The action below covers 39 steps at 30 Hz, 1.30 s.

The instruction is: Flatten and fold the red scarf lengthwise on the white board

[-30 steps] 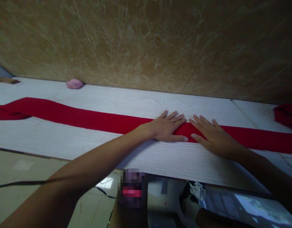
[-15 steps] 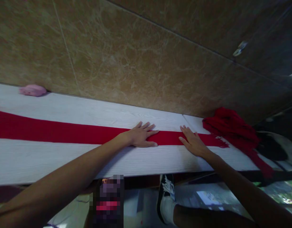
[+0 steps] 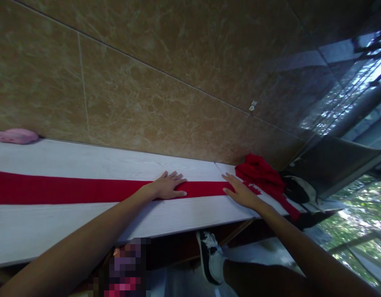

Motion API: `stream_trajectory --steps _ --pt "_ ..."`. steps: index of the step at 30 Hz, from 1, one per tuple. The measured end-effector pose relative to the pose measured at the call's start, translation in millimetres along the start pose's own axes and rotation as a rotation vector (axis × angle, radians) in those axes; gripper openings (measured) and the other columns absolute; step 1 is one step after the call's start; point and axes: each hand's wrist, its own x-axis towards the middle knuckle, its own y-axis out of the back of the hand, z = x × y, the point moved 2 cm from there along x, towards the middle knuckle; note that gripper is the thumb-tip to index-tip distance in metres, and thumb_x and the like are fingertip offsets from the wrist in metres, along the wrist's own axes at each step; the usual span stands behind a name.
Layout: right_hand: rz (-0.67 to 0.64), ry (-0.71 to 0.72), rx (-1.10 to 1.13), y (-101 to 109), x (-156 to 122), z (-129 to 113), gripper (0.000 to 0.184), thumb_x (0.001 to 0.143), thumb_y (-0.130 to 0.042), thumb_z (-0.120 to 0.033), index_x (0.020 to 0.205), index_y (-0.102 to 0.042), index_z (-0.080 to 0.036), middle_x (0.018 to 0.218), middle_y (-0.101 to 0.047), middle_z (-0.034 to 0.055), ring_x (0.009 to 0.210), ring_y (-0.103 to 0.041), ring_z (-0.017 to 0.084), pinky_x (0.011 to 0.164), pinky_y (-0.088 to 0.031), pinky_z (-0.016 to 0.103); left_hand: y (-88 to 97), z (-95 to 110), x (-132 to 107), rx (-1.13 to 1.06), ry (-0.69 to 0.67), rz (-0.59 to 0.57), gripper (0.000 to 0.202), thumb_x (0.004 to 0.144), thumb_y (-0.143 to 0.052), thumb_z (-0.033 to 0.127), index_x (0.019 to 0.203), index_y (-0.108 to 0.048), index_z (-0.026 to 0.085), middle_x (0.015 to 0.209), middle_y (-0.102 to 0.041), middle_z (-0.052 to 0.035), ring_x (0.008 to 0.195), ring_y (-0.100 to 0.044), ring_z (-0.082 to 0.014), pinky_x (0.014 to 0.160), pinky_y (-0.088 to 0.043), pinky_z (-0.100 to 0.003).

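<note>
A long red scarf [image 3: 94, 189] with a ragged fringed end lies stretched flat along a white wooden bench top [image 3: 165, 216]. My left hand [image 3: 169, 186] rests palm down on the scarf, fingers spread. Farther right, my right hand [image 3: 241, 194] also lies flat with its fingers apart, on the scarf near the fringe. Neither hand grips anything. The scarf's left end runs out of view.
Beyond the fringe sits a bunched heap of red cloth [image 3: 260, 173], with a black and white item [image 3: 298, 189] beside it. A pink object [image 3: 17, 136] lies against the brown tiled wall [image 3: 131, 99]. Below the bench edge, a shoe [image 3: 209, 255] shows.
My right hand has slid rightward along the scarf, closer to its fringed end. My left hand stays on the cloth. The camera has turned, showing more on the right.
</note>
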Motion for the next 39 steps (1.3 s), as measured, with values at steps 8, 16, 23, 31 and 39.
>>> stream_trajectory --steps 8,16,23,31,39 --pt "-0.027 0.245 0.176 -17 44 -70 0.05 0.102 -0.055 -0.034 0.15 -0.059 -0.02 0.157 -0.056 0.0166 0.146 -0.049 0.033 0.121 -0.039 0.055 -4.5 0 11 0.052 0.006 0.078 0.053 0.111 -0.029 0.041 0.157 -0.049 0.025 0.17 -0.039 -0.0098 0.16 -0.031 -0.0299 0.129 -0.022 -0.057" --pt "0.234 0.439 0.298 -52 55 -112 0.02 0.102 -0.054 -0.017 0.102 -0.074 -0.021 0.095 -0.071 0.008 0.091 -0.064 0.025 0.082 -0.049 0.042 -1.6 -1 17 0.046 -0.048 0.253 0.032 0.105 -0.053 0.026 0.132 -0.07 0.022 0.146 -0.068 -0.0084 0.139 -0.058 -0.0268 0.12 -0.039 -0.048" --pt "0.334 0.498 0.357 -66 39 -106 0.02 0.105 -0.053 -0.017 0.112 -0.071 -0.018 0.089 -0.07 0.0055 0.08 -0.063 0.022 0.074 -0.042 0.038 9.8 6 14 -0.054 -0.049 0.321 0.012 0.099 -0.067 0.023 0.105 -0.077 0.021 0.108 -0.079 -0.004 0.098 -0.072 -0.0184 0.089 -0.052 -0.031" --pt "0.382 0.578 0.333 -64 34 -110 0.017 0.107 -0.053 -0.02 0.112 -0.069 -0.017 0.088 -0.068 0.0048 0.077 -0.059 0.022 0.072 -0.038 0.036 0.5 2 15 -0.1 -0.069 0.193 0.015 0.099 -0.068 0.024 0.111 -0.077 0.023 0.11 -0.082 -0.0015 0.094 -0.074 -0.0161 0.079 -0.051 -0.026" --pt "0.299 0.643 0.426 -61 35 -112 0.019 0.102 -0.046 -0.01 0.091 -0.057 -0.021 0.078 -0.059 0.0007 0.07 -0.052 0.019 0.067 -0.037 0.035 -1.9 -2 15 -0.102 -0.063 0.188 0.015 0.098 -0.068 0.024 0.109 -0.078 0.023 0.108 -0.082 -0.0022 0.091 -0.075 -0.0168 0.077 -0.05 -0.027"
